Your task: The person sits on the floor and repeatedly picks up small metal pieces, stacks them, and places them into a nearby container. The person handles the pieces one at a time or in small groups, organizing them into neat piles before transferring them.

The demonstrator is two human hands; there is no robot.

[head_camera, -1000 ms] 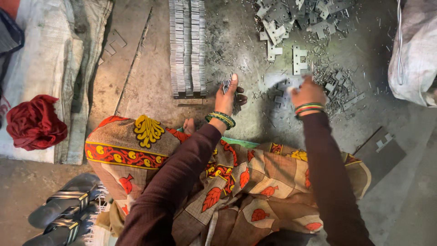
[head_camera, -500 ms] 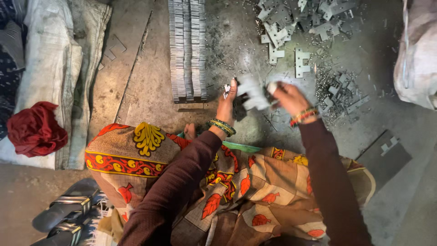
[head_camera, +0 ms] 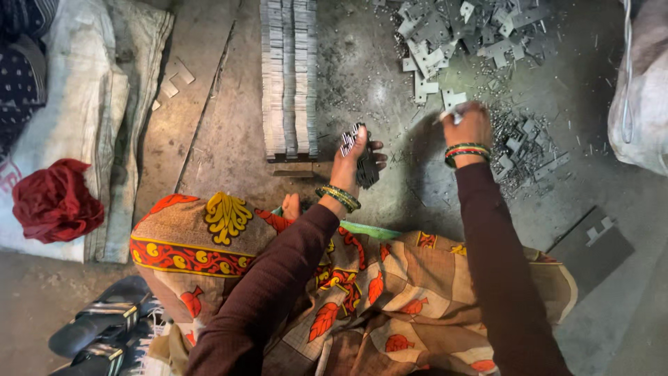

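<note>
My left hand grips a small stack of flat grey metal pieces held on edge, just right of the near end of a long neat row of stacked metal pieces on the floor. My right hand reaches forward with its fingers closed on one thin metal piece at the near edge of a loose pile of cut metal pieces. Both wrists wear bangles and both arms are in dark maroon sleeves.
Scrap bits and small offcuts lie right of my right hand. A white sack stands at the far right, folded sacks and a red cloth at the left, sandals at bottom left, a dark flat plate at lower right.
My right hand has moved from beside my left hand forward and right to the loose pile. My left hand keeps its stack, now a little lower and clear of the right hand.
</note>
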